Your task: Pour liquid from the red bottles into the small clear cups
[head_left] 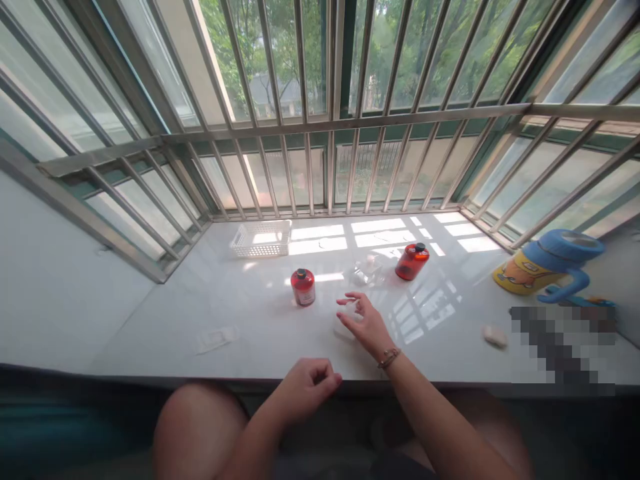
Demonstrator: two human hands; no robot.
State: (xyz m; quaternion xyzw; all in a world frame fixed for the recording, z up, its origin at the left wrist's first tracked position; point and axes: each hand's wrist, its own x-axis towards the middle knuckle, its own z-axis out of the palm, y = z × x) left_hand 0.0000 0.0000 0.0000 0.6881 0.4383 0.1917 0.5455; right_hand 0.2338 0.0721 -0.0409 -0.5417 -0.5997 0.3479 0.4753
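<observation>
My right hand hovers over the white sill with thumb and fingers curved apart. Under its fingers lies a pale, see-through object, partly covered, whose kind I cannot make out. My left hand is curled into a loose fist at the front edge, with nothing visible in it. A red bottle with a black cap stands left of my right hand. Farther back, a second red bottle appears tilted. Between the two bottles sits a clear, crumpled-looking plastic piece.
At the back left is a white perforated basket. A flat whitish strip lies front left. To the right are a small beige lump and a blue-and-yellow cup with a handle. Metal window bars enclose the sill.
</observation>
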